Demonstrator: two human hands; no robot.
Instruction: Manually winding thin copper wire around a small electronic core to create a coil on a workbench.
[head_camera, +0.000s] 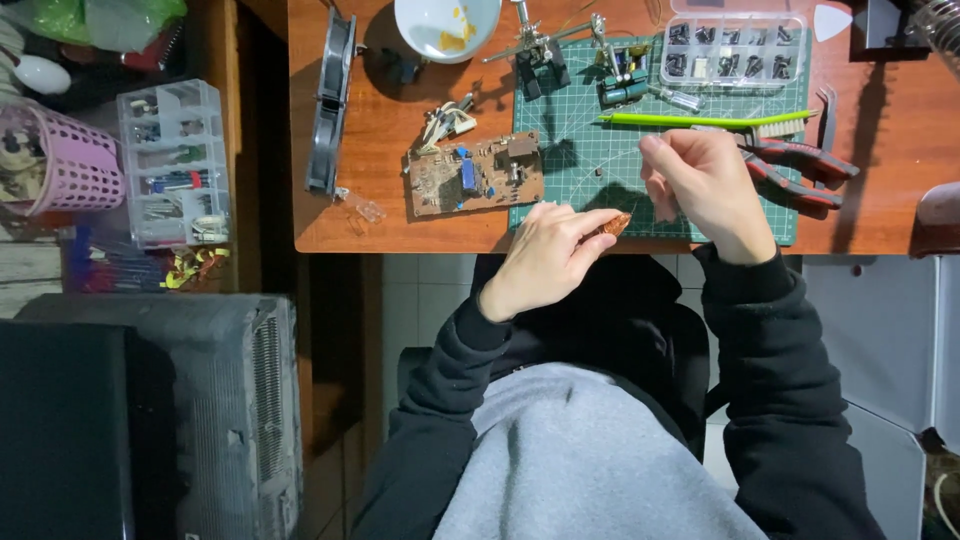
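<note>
A: Which item is held, and where is it located?

B: A small copper-coloured component (615, 224) is pinched at the tips of the left hand (545, 258), just above the near edge of the table (370, 150), where the green cutting mat (580, 165) ends. Its exact kind cannot be determined; it is too small.

A: How should it be expected to handle?

B: It is judged to be very light and rigid, with fine windings or leads that may be bent or nicked. A light pinch across its body is advised, not on any thin wire. Being small and smooth, it may be dropped easily over the table edge.

A: What is the pose of the left hand?

B: The wrist is angled up and to the right, the back of the hand is turned to the camera, and the fingers (590, 218) are closed on the component.

A: And the right hand (700, 180)?

B: It is raised over the mat, just right of the component, with its fingers curled together toward the thumb. Whether anything is gripped there cannot be told. Red-handled pliers (800, 165) and a green brush (700, 120) lie just beyond it. A brown circuit board (475, 175) lies to the left.
</note>
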